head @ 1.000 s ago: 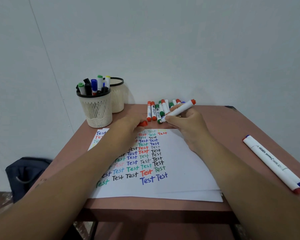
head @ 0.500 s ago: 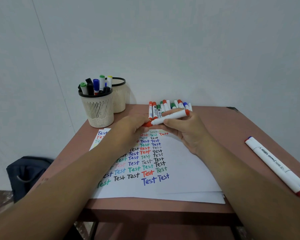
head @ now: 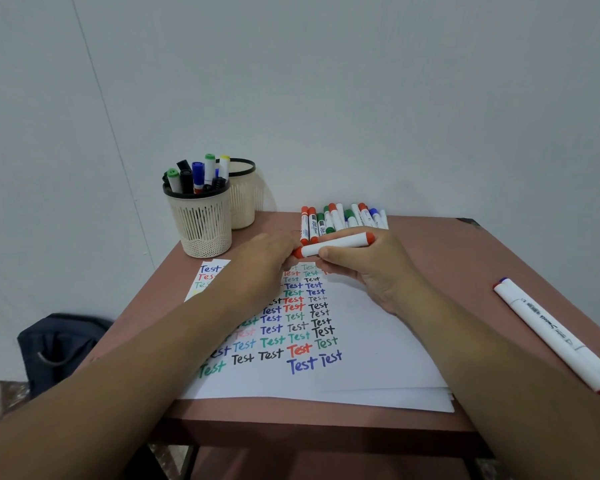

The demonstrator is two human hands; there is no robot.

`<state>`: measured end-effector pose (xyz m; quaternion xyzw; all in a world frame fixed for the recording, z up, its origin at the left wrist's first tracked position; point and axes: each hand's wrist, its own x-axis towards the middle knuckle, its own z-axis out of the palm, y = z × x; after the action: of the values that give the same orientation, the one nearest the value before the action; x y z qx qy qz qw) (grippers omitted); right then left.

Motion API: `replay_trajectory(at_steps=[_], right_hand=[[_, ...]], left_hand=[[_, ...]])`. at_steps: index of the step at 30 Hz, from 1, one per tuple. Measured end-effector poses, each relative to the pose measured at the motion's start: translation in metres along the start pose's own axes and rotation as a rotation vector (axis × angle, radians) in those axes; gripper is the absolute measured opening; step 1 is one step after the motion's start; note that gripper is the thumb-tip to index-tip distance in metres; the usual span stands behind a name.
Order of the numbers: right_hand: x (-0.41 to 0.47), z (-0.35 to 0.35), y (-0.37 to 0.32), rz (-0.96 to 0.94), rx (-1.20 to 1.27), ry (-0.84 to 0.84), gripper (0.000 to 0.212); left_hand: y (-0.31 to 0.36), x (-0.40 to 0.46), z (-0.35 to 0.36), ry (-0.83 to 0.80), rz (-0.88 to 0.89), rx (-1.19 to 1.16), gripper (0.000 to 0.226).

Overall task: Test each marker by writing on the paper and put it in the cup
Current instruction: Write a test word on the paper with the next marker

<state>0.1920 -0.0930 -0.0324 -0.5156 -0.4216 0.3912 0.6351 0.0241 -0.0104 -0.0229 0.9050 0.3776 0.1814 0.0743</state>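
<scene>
Red marker point(head: 333, 244) held level over the top of the paper point(head: 378, 341), both hands on it, cap end at the left.

Right hand point(head: 368, 268) has its grip wrapped on the white barrel, thumb under and fingers over; left hand point(head: 260, 261) pinches the red cap point(head: 296, 252), likely seating or pulling it, cannot tell which. Marker looks light, rigid, smooth plastic, a bit slippery, so best held mid-barrel, with the cap pulled straight along the axis. Paper is thin and floppy and carries rows of "Test" words. Behind it lies the untested marker pile point(head: 343, 218), at far left the mesh cup point(head: 201, 216) with markers in it and a second cup point(head: 243, 199) just behind. Two long markers point(head: 551, 334) lie at the right of the table point(head: 447, 251).
</scene>
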Motion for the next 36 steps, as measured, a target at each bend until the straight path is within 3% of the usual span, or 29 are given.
replay_trajectory(at_steps=[11,20,25,28,31,34,36], right_hand=[[0.000,0.005,0.003,-0.064,-0.117,0.025,0.018],[0.001,-0.001,-0.004,-0.248,-0.373,0.187,0.031],[0.002,-0.017,0.002,-0.215,-0.789,0.195,0.028],[0.006,-0.018,0.008,-0.213,-0.922,0.081,0.031],[0.012,-0.018,0.013,-0.259,-1.042,0.002,0.027],[0.015,-0.020,0.017,-0.252,-1.073,0.034,0.017],[0.015,-0.019,0.018,-0.262,-1.113,0.068,0.016]], left_hand=[[-0.006,0.002,0.007,0.027,0.006,0.019,0.041],[-0.015,0.004,0.011,0.123,0.147,-0.034,0.019],[-0.022,0.007,0.018,0.129,0.109,-0.082,0.005],[-0.025,0.003,0.020,0.165,0.003,-0.148,0.034],[-0.026,-0.001,0.015,0.227,-0.038,-0.101,0.028],[-0.029,0.001,0.012,0.136,-0.091,-0.053,0.049],[-0.035,0.004,0.010,0.045,-0.105,-0.144,0.060]])
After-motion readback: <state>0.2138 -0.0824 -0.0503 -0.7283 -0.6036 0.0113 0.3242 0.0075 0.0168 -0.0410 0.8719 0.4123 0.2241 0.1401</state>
